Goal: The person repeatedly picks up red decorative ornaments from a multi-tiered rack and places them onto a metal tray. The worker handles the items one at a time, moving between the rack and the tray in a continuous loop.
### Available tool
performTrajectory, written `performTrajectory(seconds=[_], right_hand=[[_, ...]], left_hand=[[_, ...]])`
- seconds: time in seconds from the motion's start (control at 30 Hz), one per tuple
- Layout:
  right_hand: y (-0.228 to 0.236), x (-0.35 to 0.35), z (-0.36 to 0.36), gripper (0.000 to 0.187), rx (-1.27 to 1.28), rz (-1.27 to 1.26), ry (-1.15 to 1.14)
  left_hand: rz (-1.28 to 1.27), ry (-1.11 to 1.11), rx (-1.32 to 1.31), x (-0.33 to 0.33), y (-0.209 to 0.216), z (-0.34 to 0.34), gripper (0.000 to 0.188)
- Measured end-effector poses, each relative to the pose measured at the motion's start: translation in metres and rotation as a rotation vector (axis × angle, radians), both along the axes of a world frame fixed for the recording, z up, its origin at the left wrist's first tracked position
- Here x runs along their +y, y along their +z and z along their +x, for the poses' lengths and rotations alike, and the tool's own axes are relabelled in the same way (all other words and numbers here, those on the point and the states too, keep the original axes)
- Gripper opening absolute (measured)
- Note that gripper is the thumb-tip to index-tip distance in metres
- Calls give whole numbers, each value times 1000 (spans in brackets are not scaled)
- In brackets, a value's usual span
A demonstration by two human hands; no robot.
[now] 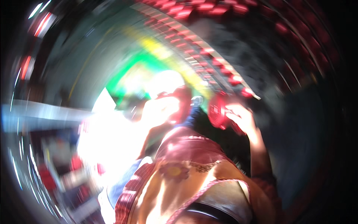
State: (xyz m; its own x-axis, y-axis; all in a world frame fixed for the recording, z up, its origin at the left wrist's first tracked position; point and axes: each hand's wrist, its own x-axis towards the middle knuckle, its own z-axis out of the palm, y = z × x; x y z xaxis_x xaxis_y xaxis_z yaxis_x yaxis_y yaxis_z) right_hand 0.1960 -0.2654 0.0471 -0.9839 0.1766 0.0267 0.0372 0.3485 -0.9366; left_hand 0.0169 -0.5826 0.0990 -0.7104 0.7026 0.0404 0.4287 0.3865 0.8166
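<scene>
- Nearest: orange-and-maroon cloth apron with flower motif (175, 171).
- Beyond it, right hand (241, 116): fingers curled, gripping a glossy red rounded object (217, 109), held out ahead of apron.
- Left hand (158, 112): washed out by glare, against a second, dark-red rounded object (183, 102); cannot tell whether fingers close on it.
- Farther: bright green panel (125, 76), blurred.
- Far, upper right: curved rows of small red pieces (179, 28), blurred.

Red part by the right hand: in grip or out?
In grip, apparently: the right hand curls against the side of the red part; blur hides the exact hold.
</scene>
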Motion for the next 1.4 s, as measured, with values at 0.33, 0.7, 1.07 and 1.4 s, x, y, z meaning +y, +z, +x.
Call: performTrajectory(seconds=[0.33, 0.7, 1.07, 1.4], right_hand=[[-18, -214, 28, 27, -222, -161, 731], [30, -482, -22, 27, -136, -156, 930], [120, -688, -99, 27, 103, -223, 491], [121, -764, -209, 21, -8, -122, 421]], left_hand=[[-58, 822, -222, -273, -4, 265, 20], [230, 1462, -166, -568, 28, 383, 20], [-78, 1219, 95, -904, 8, 186, 20], [-270, 997, -2, -1002, -95, 28, 23]])
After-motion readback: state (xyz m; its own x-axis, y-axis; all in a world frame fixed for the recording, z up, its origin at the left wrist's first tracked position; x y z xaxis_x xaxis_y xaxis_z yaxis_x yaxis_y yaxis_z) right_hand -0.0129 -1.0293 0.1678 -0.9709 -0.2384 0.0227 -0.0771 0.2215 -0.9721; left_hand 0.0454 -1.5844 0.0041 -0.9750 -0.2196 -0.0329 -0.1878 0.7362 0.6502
